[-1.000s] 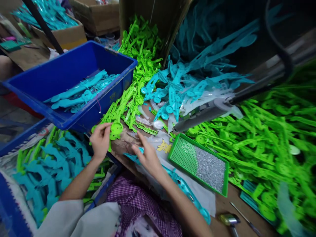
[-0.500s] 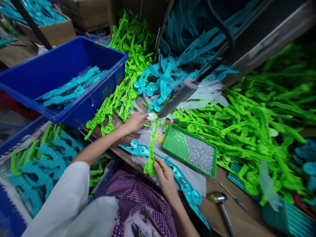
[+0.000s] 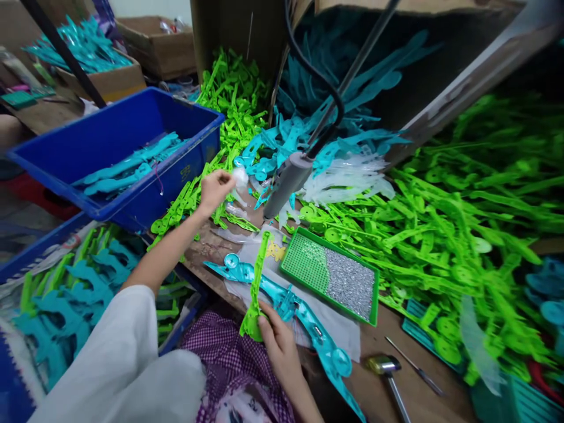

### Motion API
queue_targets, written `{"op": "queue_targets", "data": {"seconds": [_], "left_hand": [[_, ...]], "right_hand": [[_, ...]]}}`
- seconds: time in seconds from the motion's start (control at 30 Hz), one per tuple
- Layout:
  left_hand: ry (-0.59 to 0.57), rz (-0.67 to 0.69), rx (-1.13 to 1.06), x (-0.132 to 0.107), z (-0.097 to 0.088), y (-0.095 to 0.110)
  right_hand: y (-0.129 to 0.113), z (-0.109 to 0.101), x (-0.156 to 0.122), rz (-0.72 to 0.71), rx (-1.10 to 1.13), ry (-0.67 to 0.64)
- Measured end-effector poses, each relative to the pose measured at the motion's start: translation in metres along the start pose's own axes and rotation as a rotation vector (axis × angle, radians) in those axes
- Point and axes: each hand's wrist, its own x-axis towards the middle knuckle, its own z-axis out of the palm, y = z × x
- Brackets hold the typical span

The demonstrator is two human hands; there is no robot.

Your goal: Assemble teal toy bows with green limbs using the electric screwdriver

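Observation:
My left hand is raised near the green pile, its fingertips pinched on a whitish translucent piece, blurred, whose exact kind I cannot make out. Closer to my body, my right hand grips the round, wide end of a long bright-green plastic part. That part stands tilted, its narrow end pointing away from me. Behind and partly under it lies a long turquoise plastic part on a white cloth. A green tray of small metal screws or pins sits to its right.
A grey electric screwdriver hangs over the bench. Left stands a blue bin with turquoise parts. Green parts are heaped right, translucent pieces behind. A hammer and a thin screwdriver lie at right.
My left hand has moved up and left, away from the green part's narrow end, carrying the whitish piece. My right hand still holds the green part. The camera view has shifted slightly.

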Motion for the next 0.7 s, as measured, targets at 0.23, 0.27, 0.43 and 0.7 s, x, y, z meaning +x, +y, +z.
{"op": "queue_targets", "data": {"seconds": [0.23,0.27,0.43,0.7], "left_hand": [[-0.138,0.279,0.035,0.034,-0.008,-0.001],[-0.330,0.371,0.045,0.013,-0.008,-0.003],[-0.754,0.522,0.257,-0.079,-0.008,-0.029],[-0.434,0.375,0.385,-0.056,0.018,-0.025]], "right_hand": [[0.002,-0.012,-0.002,0.036,-0.111,-0.027],[0.003,-0.021,-0.008,0.074,-0.122,-0.002],[0.005,-0.050,-0.024,0.146,-0.115,0.019],[-0.005,-0.029,0.024,0.136,-0.034,-0.004]]}}
